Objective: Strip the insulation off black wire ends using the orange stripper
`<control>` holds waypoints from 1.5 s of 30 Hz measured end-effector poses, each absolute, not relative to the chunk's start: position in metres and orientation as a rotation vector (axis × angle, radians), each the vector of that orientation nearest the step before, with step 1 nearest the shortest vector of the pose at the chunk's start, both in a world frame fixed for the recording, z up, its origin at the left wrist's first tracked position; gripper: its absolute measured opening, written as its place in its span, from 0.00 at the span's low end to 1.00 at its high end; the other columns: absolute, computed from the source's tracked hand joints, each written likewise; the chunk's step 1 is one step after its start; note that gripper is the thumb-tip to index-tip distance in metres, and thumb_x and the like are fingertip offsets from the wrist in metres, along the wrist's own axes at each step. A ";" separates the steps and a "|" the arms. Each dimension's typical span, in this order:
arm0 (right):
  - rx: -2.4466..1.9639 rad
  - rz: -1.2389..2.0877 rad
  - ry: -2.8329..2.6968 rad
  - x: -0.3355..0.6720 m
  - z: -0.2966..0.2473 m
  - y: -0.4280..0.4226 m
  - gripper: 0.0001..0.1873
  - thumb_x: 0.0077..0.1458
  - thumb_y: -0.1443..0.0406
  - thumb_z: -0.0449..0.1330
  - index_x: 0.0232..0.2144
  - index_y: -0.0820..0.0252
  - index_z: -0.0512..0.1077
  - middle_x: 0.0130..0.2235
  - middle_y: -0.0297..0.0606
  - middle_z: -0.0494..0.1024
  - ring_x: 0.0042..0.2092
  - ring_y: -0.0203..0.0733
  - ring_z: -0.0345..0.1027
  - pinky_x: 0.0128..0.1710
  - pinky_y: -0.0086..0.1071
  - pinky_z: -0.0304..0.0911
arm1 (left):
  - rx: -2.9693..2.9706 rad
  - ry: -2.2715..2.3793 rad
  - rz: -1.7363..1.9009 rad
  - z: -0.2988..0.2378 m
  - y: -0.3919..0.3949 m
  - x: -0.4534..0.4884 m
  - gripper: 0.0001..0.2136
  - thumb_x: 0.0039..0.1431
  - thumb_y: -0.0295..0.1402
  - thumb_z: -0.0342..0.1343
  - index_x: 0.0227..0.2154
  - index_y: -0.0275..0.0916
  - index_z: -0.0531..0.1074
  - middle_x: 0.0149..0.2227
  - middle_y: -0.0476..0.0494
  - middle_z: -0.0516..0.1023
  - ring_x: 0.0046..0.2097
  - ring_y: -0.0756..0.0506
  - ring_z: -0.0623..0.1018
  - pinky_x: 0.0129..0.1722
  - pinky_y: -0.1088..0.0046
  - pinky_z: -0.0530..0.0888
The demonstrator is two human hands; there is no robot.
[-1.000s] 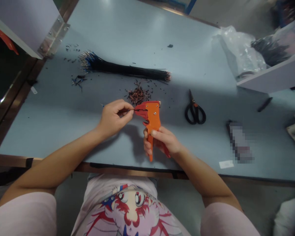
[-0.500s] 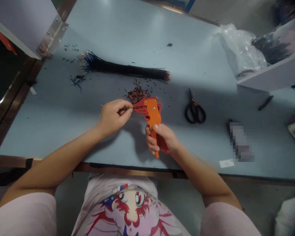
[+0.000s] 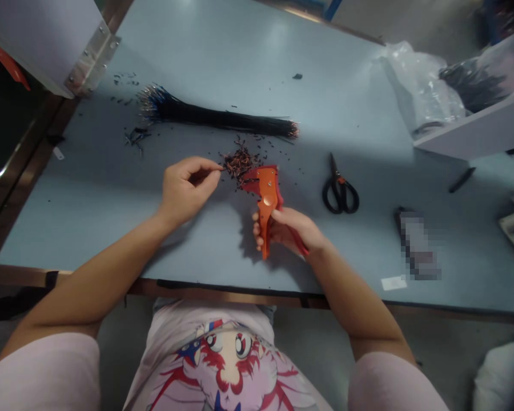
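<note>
Head view: the stripper (image 3: 267, 191) stands tilted in the right hand (image 3: 297, 228), its nose turned toward the left hand (image 3: 188, 188).
Stripper's look: orange body and front handle, red nose and rear handle, small bright screws on the side, handles spread apart.
Right hand's grip: fingers curled round the front handle, thumb along the side.
Left hand's grip: thumb and forefinger pinched at the tips; what they may hold is too small to tell.
Pile (image 3: 239, 161): coppery and black scraps, just beyond the left fingertips, partly behind the nose.
Bundle (image 3: 223, 118): black wires beyond both hands, blue and silvery at the left end, coppery at the right.
Scissors (image 3: 340, 191): black with an orange pivot, right of the right hand.
Table (image 3: 98, 211): pale blue, under both hands, dark-edged.
Room: clear bag (image 3: 428, 85) far right beyond the right hand; pale panel (image 3: 43, 40) far left beyond the left; grey floor (image 3: 317, 354) nearer the body.
</note>
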State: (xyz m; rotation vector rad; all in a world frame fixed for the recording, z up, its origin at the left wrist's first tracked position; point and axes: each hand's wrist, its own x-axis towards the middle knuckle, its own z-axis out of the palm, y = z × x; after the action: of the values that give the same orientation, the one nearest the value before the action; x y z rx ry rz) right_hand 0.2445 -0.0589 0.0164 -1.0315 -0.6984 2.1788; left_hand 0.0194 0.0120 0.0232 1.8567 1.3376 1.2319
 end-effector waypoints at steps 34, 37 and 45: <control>-0.830 2.258 -0.699 0.223 0.022 -0.078 0.14 0.54 0.57 0.59 0.31 0.63 0.63 0.22 0.30 0.67 0.21 0.34 0.64 0.22 0.34 0.68 | 2.101 1.152 1.127 0.019 -0.002 0.031 0.05 0.50 0.25 0.54 0.22 0.37 0.69 0.21 0.53 0.67 0.24 0.55 0.65 0.25 0.78 0.62; -0.810 2.228 -0.663 0.221 0.021 -0.078 0.15 0.55 0.57 0.58 0.27 0.62 0.61 0.19 0.27 0.63 0.16 0.30 0.57 0.16 0.28 0.64 | 2.124 1.157 1.150 0.018 -0.002 0.031 0.05 0.50 0.26 0.54 0.21 0.37 0.69 0.20 0.53 0.66 0.23 0.55 0.65 0.25 0.78 0.62; -0.823 2.189 -0.596 0.224 0.018 -0.071 0.16 0.53 0.55 0.60 0.30 0.62 0.63 0.19 0.27 0.65 0.15 0.29 0.57 0.14 0.26 0.64 | 2.174 1.181 1.072 0.018 0.005 0.030 0.04 0.50 0.27 0.54 0.23 0.37 0.71 0.20 0.52 0.67 0.23 0.54 0.65 0.26 0.77 0.62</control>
State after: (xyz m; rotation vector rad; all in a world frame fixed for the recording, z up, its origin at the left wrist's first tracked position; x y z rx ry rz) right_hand 0.2236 -0.0711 0.0178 -0.8230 -0.5956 2.1890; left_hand 0.0303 0.0052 0.0182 2.1744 1.1814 1.0715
